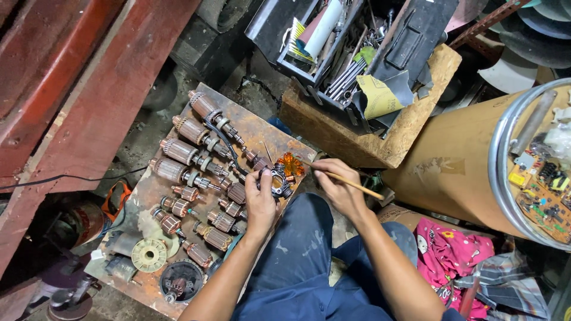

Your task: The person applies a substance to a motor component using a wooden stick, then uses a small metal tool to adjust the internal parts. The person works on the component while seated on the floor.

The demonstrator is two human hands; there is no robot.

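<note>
Just right of our left hand [260,203], closed around the dark, orange-wound stator [284,173], our right hand [339,185] pinches a thin wooden stick [345,178], its tip toward the windings.

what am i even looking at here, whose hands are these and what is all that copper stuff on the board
This is one picture from a camera worn on a person's head, looking down at their own lap and two bare hands. The left hand grips a small motor part with orange pieces. The right hand holds a thin stick, its tip at that part. Below lies a rusty board with rows of copper-wound motor rotors. Beyond it, an open toolbox sits on a wooden block. A drum topped with circuit boards stands at the right.
</note>
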